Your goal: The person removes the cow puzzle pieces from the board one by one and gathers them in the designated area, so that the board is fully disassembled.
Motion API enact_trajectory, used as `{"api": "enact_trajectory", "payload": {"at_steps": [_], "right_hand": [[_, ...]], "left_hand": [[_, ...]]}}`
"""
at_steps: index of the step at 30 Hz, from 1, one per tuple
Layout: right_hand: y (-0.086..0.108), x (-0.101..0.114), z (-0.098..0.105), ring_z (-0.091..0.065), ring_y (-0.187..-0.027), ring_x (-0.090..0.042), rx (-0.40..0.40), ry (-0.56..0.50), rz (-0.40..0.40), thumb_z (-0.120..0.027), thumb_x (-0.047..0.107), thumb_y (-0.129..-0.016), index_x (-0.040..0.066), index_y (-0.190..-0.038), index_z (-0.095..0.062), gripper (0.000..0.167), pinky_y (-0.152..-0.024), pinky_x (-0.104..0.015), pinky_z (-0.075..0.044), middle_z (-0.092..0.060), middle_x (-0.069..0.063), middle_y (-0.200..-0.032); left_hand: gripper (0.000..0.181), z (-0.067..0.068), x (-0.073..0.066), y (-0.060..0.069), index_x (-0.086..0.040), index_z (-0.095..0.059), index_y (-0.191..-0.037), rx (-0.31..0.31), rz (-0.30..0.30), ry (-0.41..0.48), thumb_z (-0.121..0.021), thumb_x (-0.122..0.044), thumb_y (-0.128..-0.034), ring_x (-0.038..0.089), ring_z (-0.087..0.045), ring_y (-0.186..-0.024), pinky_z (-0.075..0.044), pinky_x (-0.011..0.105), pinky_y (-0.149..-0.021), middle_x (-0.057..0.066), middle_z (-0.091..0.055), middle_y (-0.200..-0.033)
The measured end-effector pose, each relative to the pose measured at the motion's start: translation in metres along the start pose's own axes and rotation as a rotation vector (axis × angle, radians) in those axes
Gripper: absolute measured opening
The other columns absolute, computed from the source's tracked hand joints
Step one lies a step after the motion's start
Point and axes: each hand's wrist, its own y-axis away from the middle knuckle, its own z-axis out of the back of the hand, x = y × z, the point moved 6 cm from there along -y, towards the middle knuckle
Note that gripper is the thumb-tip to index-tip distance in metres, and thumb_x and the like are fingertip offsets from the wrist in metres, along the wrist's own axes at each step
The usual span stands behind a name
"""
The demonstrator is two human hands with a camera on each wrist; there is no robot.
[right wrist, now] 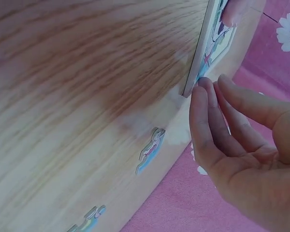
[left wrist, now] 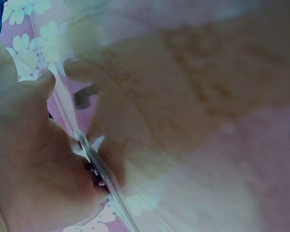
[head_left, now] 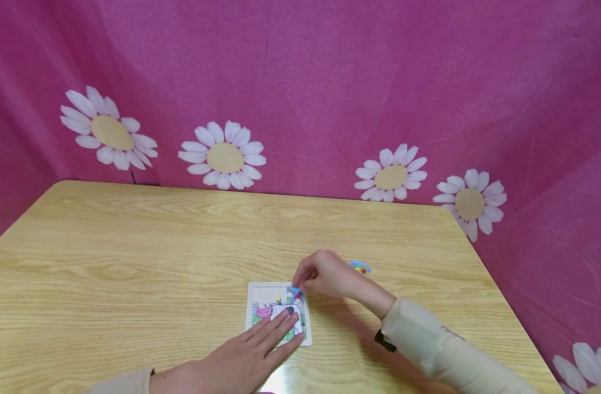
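On a pale wood-grain table (head_left: 172,257), a small picture board (head_left: 308,342) with a white frame and a cow (head_left: 264,311) lies under 2 hands. The left hand (head_left: 256,350) comes in from 7 o'clock and rests flat across the board's lower part, its fingers straight and slightly spread, gripping nothing that shows from above; the fingertips lie on the cow's body, with its pink-nosed head out in the open at 10 o'clock from them. The right hand (head_left: 325,273) reaches in from 4 o'clock, its fingers bent and drawn together with the thumb, pinching a small blue piece (head_left: 296,290) at the board's 1 o'clock corner. From those right fingertips the rest of the board stretches away toward 7 o'clock, and the left fingertips sit near, at 6 o'clock. A loose colourful piece (head_left: 361,268) lies on the table just beside the right hand, at its 3 o'clock. In the right wrist view, 2 loose pieces show at 7 o'clock from the fingertips, apart from each other, while the board stands at 1 o'clock, its edge touching the fingers. The left wrist view is too blurred to tell how the fingertips meet the board. At 12 o'clock, beyond the table, hangs a magenta cloth (head_left: 300,98) with white daisies (head_left: 225,157)
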Motion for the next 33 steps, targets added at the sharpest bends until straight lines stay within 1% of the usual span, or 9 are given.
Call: {"api": "enact_trajectory", "payload": {"at_steps": [7,11,15,20,24,28,30,31,33], "right_hand": [[-0.005,0.003,0.001,-0.063,-0.068,0.000,0.013,0.059,0.048,-0.076,-0.008,-0.077,0.004,-0.080,-0.075,0.012,-0.065,-0.017,-0.050,-0.072,0.000,-0.075],[-0.009,0.003,0.000,-0.062,-0.069,0.000,0.046,0.055,0.015,-0.076,-0.006,-0.079,0.004,-0.080,-0.074,0.010,-0.065,-0.018,-0.051,-0.071,0.000,-0.075],[-0.013,-0.002,0.001,-0.062,-0.068,-0.001,0.074,0.012,-0.048,-0.077,-0.004,-0.080,0.003,-0.080,-0.074,0.008,-0.066,-0.018,-0.051,-0.071,0.000,-0.074],[-0.014,-0.006,0.002,-0.062,-0.067,0.000,0.081,-0.017,-0.067,-0.078,-0.002,-0.079,0.003,-0.079,-0.075,0.006,-0.065,-0.019,-0.051,-0.071,0.000,-0.073],[-0.014,-0.009,0.002,-0.061,-0.066,0.000,0.074,-0.029,-0.079,-0.079,-0.001,-0.079,0.004,-0.080,-0.075,0.006,-0.065,-0.019,-0.051,-0.070,0.002,-0.072],[-0.013,-0.010,-0.003,-0.062,-0.065,-0.002,0.114,-0.131,-0.104,-0.076,-0.003,-0.080,0.001,-0.082,-0.075,0.005,-0.063,-0.020,-0.049,-0.071,0.000,-0.072],[-0.012,-0.008,-0.005,-0.063,-0.065,-0.002,0.124,-0.156,-0.095,-0.074,-0.005,-0.080,0.000,-0.083,-0.075,0.006,-0.061,-0.020,-0.049,-0.071,-0.001,-0.072],[-0.012,-0.006,-0.006,-0.063,-0.065,-0.002,0.124,-0.157,-0.087,-0.074,-0.006,-0.080,0.000,-0.084,-0.075,0.007,-0.061,-0.020,-0.049,-0.072,-0.001,-0.072],[-0.012,-0.003,-0.005,-0.064,-0.065,-0.001,0.100,-0.109,-0.060,-0.074,-0.005,-0.080,0.001,-0.083,-0.075,0.007,-0.061,-0.019,-0.049,-0.072,0.000,-0.072]], "left_hand": [[0.090,0.000,0.000,0.000,0.001,-0.032,-0.150,-0.020,-0.004,-0.007,-0.039,-0.068,-0.0940,0.036,-0.034,-0.140,-0.038,0.040,-0.106,0.026,-0.030,-0.153],[0.089,0.001,-0.001,0.000,0.002,-0.036,-0.148,-0.050,-0.011,-0.027,-0.041,-0.068,-0.0938,0.037,-0.037,-0.138,-0.040,0.040,-0.105,0.027,-0.032,-0.151],[0.087,0.002,-0.001,0.000,0.001,-0.039,-0.146,-0.077,-0.013,-0.065,-0.041,-0.068,-0.0936,0.036,-0.039,-0.137,-0.040,0.038,-0.105,0.026,-0.035,-0.150],[0.087,0.002,-0.002,0.000,0.000,-0.041,-0.146,-0.088,-0.007,-0.084,-0.041,-0.069,-0.0929,0.035,-0.040,-0.137,-0.040,0.038,-0.105,0.025,-0.036,-0.150],[0.088,0.003,-0.002,0.001,0.000,-0.040,-0.146,-0.087,-0.005,-0.080,-0.041,-0.070,-0.0924,0.035,-0.039,-0.137,-0.039,0.038,-0.105,0.025,-0.036,-0.150],[0.090,0.002,-0.002,0.001,0.000,-0.038,-0.148,-0.063,-0.003,-0.067,-0.041,-0.071,-0.0919,0.035,-0.038,-0.138,-0.039,0.038,-0.106,0.025,-0.034,-0.151],[0.091,0.002,-0.002,0.001,0.000,-0.037,-0.148,-0.046,-0.001,-0.054,-0.041,-0.071,-0.0918,0.035,-0.037,-0.139,-0.039,0.039,-0.106,0.025,-0.032,-0.152],[0.091,0.002,-0.002,0.001,0.000,-0.036,-0.149,-0.041,0.000,-0.049,-0.041,-0.071,-0.0918,0.035,-0.036,-0.139,-0.038,0.039,-0.106,0.025,-0.032,-0.152],[0.090,0.002,-0.001,0.001,0.000,-0.036,-0.149,-0.040,0.003,-0.048,-0.041,-0.071,-0.0919,0.035,-0.036,-0.139,-0.038,0.039,-0.107,0.025,-0.032,-0.152]]}}
